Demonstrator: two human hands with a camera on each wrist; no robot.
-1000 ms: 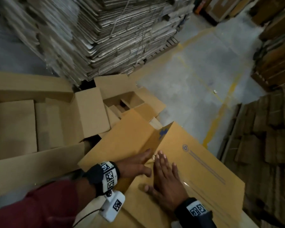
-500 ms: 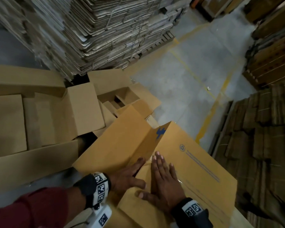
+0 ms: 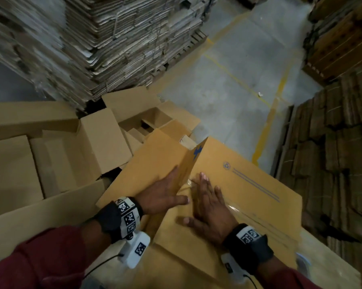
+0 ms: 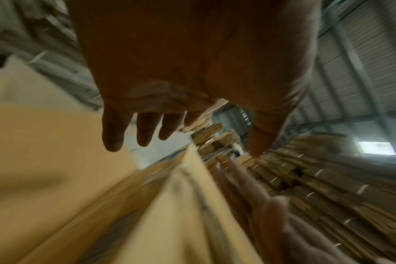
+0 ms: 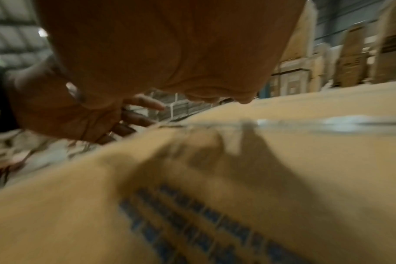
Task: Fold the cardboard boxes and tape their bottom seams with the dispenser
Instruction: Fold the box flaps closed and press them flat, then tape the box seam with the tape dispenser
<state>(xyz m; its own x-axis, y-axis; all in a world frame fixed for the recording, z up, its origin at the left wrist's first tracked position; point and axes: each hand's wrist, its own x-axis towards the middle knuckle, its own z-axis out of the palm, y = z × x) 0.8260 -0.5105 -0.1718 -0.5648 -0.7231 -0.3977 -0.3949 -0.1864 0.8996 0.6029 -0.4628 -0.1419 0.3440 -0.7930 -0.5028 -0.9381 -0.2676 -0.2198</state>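
A tan cardboard box (image 3: 249, 184) with blue print lies in front of me, bottom flaps up. My left hand (image 3: 165, 195) presses flat on the left flap (image 3: 153, 159) beside the raised centre edge, fingers straight. My right hand (image 3: 207, 207) lies flat on the right flap, fingers spread, over a shiny strip of clear tape (image 3: 236, 209). In the left wrist view the left hand (image 4: 170, 125) shows straight fingers over the cardboard (image 4: 57, 160). The right wrist view shows the right palm (image 5: 170, 53) above the box surface (image 5: 283, 178) and the tape (image 5: 350, 121). No tape dispenser is in view.
Open, erected boxes (image 3: 50, 153) crowd the left side. A tall pallet stack of flat cardboard (image 3: 113, 38) stands behind them. More stacked cardboard (image 3: 332, 142) lines the right. Grey concrete floor with yellow lines (image 3: 238, 80) lies beyond the box.
Both hands stay flat on the flaps. The right hand has slid slightly forward along the seam, and the head view has shifted a little.
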